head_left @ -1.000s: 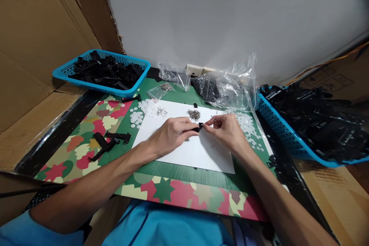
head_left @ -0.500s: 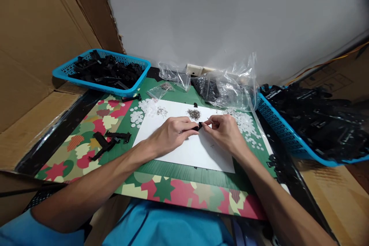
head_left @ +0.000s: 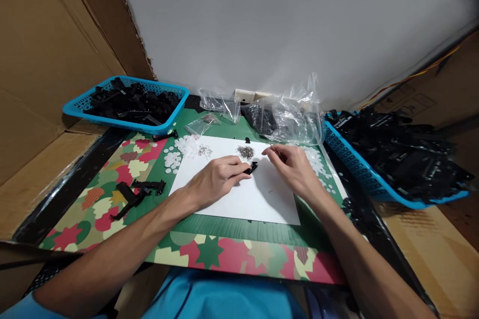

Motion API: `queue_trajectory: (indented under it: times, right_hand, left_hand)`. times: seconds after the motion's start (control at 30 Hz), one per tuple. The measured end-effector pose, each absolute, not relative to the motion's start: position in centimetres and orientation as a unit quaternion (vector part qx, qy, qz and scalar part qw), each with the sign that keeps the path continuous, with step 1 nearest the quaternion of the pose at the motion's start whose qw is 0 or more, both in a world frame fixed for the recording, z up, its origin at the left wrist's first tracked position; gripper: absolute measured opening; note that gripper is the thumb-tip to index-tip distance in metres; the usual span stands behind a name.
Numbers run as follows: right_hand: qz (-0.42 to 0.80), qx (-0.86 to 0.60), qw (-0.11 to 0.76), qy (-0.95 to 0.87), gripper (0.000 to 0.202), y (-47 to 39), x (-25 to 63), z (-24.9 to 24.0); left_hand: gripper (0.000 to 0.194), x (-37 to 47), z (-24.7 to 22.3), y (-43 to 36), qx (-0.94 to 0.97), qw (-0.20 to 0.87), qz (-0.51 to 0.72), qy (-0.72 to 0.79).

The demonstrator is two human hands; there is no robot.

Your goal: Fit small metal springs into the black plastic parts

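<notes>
Since the earlier frame, the right hand [head_left: 294, 164] has drawn away from the small black part [head_left: 254, 166], and a gap now parts its fingertips from it. Thumb and fingers of the left hand [head_left: 220, 177] pinch that part, which juts from the grip above the white sheet [head_left: 232, 202]. On the right, the fingers are curled with thumb and forefinger close together; something thin may lie between them, but whether they hold it cannot be told.

Just beyond the held part lies a heap of small metal pieces [head_left: 246, 152], with a looser scatter of thin wire pieces [head_left: 204, 150] to its left. White discs [head_left: 173, 160] spread past the sheet's left edge, and loose black pieces [head_left: 129, 198] rest on the patterned mat [head_left: 254, 254]. Farther out stand a clear bag [head_left: 301, 122], a left basket [head_left: 73, 109] and a right basket [head_left: 346, 153], both baskets piled with black parts.

The step in hand looks like fine fitting work on the pinched part; the next move seems to call for a steady left pinch and exact right fingertips.
</notes>
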State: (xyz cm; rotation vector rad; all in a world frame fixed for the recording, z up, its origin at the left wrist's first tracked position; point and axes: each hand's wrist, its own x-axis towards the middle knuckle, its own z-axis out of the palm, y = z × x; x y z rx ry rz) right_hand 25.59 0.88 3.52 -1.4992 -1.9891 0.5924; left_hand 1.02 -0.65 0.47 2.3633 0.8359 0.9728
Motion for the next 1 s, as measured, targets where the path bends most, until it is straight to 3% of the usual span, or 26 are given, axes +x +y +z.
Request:
queue_trajectory:
  times: [0.17, 0.43, 1.0]
  right_hand:
    - [0.250, -0.504, 0.347, -0.750, 0.047, 1.5, 26.4, 3.2]
    - [0.362, -0.495, 0.336, -0.715, 0.049, 1.8, 26.0, 2.5]
    - [0.305, -0.514, 0.304, -0.742, 0.048, 1.8, 25.6, 1.6]
  left_hand:
    - [0.018, 0.8, 0.3, -0.6, 0.884, 0.193, 0.331, 0.266]
    - [0.018, 0.8, 0.9, -0.6, 0.883, 0.202, 0.310, 0.289]
    - [0.027, 0.6, 0.0, -0.2, 0.840, 0.283, 0.346, 0.308]
